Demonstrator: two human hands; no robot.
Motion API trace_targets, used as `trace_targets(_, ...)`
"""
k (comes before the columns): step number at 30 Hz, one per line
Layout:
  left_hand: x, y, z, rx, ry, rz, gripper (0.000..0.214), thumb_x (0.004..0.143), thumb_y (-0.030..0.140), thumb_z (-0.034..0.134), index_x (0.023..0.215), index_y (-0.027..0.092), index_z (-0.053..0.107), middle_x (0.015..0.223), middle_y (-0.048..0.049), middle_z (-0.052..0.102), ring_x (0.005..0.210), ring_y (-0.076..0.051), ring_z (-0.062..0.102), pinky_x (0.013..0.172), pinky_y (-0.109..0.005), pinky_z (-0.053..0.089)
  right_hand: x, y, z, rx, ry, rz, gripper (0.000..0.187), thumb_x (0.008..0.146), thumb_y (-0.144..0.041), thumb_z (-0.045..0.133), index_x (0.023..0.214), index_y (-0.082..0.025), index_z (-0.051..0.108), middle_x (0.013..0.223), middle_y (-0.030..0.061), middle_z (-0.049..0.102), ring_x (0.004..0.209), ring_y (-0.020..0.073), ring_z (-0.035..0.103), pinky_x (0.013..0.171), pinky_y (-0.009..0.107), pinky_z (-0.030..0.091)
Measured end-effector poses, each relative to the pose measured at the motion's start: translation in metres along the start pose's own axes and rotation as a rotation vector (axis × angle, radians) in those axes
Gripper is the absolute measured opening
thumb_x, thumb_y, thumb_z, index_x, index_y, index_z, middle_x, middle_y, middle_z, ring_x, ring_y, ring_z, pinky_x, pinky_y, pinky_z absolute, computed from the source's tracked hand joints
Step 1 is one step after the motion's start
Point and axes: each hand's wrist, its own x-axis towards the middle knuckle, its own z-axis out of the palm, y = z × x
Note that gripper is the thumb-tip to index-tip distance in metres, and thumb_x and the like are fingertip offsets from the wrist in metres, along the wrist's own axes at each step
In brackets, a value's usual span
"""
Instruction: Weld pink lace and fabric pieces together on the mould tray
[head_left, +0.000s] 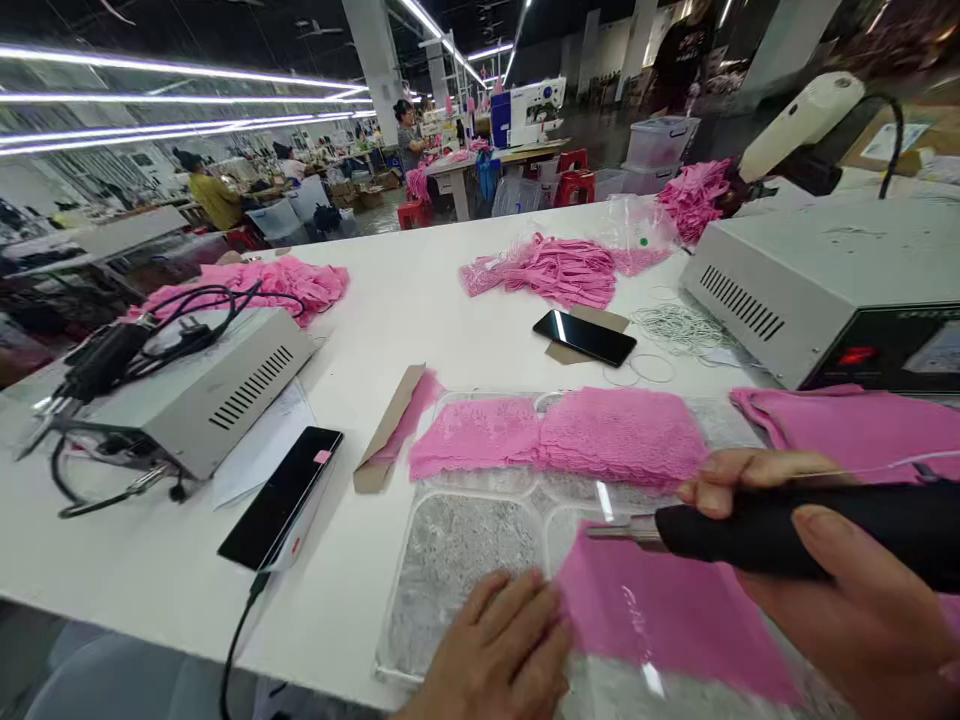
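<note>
My right hand (847, 570) grips a black-handled tool (750, 530) with a narrow metal tip, held over the template's lower right part. Under that tip lies a flat pink fabric piece (667, 610), which seems to be covered by clear plastic. My left hand (502, 650) rests, fingers stretched, on the clear template (469, 560) by the fabric's left edge. Across the template's upper openings are a pink lace piece (476, 435) and a thicker stack of pink lace (622, 430).
Grey control boxes stand at left (202, 385) and right (810, 290). Phones (281, 500) (585, 337), a folded cardboard strip (390, 430), pink straps (555, 270), thin cord (682, 328) and folded pink fabric (862, 425) lie on the white table (375, 330). People work at machines behind.
</note>
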Motion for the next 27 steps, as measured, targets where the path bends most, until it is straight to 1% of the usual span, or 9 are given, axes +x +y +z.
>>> trace_targets(4, -0.006, 0.007, 0.002, -0.001, 0.041, 0.007, 0.019, 0.092, 0.021, 0.055, 0.105, 0.013, 0.067, 0.106, -0.0076, 0.072, 0.113, -0.019, 0.063, 0.110, -0.037, 0.039, -0.006, 0.005, -0.002, -0.021, -0.056, -0.004, 0.011, 0.083, -0.034, 0.063, 0.085, -0.023, 0.065, 0.073, 0.0007, 0.061, 0.070, 0.0153, 0.059, 0.074, 0.026, 0.058)
trace_targets(7, -0.005, 0.008, -0.001, -0.032, 0.072, -0.001, 0.019, 0.094, 0.019, 0.052, 0.101, 0.013, 0.068, 0.103, -0.0060, 0.073, 0.109, -0.017, 0.065, 0.113, -0.035, 0.035, -0.011, 0.006, 0.000, -0.016, -0.057, 0.002, 0.009, 0.085, -0.031, 0.060, 0.089, -0.024, 0.064, 0.076, 0.0012, 0.060, 0.075, 0.0162, 0.059, 0.078, 0.027, 0.057)
trace_targets(10, -0.003, 0.007, -0.005, -0.043, 0.085, -0.006, 0.019, 0.094, 0.017, 0.050, 0.098, 0.012, 0.068, 0.099, -0.0065, 0.073, 0.108, -0.017, 0.065, 0.112, -0.035, 0.036, -0.012, 0.006, 0.001, 0.005, -0.028, 0.012, 0.009, 0.085, -0.031, 0.060, 0.089, -0.024, 0.064, 0.077, 0.0009, 0.059, 0.075, 0.0160, 0.058, 0.076, 0.026, 0.057)
trace_targets(17, -0.006, 0.006, -0.006, -0.086, 0.129, -0.032, 0.017, 0.094, 0.017, 0.052, 0.095, 0.011, 0.068, 0.097, -0.0056, 0.074, 0.108, -0.017, 0.065, 0.114, -0.033, 0.034, -0.011, 0.005, 0.001, -0.009, -0.056, 0.011, 0.011, 0.083, -0.034, 0.064, 0.088, -0.024, 0.066, 0.076, 0.0024, 0.060, 0.070, 0.0163, 0.059, 0.073, 0.029, 0.058)
trace_targets(22, -0.007, 0.007, -0.004, -0.098, 0.120, -0.028, 0.016, 0.095, 0.019, 0.053, 0.095, 0.012, 0.068, 0.096, -0.0054, 0.074, 0.109, -0.016, 0.065, 0.112, -0.031, 0.037, -0.010, 0.001, 0.004, -0.046, -0.079, 0.052, 0.008, 0.084, -0.034, 0.066, 0.085, -0.026, 0.065, 0.077, 0.0022, 0.062, 0.069, 0.0168, 0.061, 0.073, 0.031, 0.059)
trace_targets(27, -0.005, 0.007, -0.005, -0.106, 0.139, -0.034, 0.020, 0.096, 0.019, 0.050, 0.095, 0.012, 0.068, 0.096, -0.0052, 0.075, 0.105, -0.015, 0.067, 0.111, -0.030, 0.038, -0.010, 0.002, 0.001, -0.041, -0.100, 0.051, 0.007, 0.084, -0.032, 0.065, 0.086, -0.025, 0.065, 0.076, 0.0017, 0.061, 0.071, 0.0166, 0.061, 0.075, 0.030, 0.059)
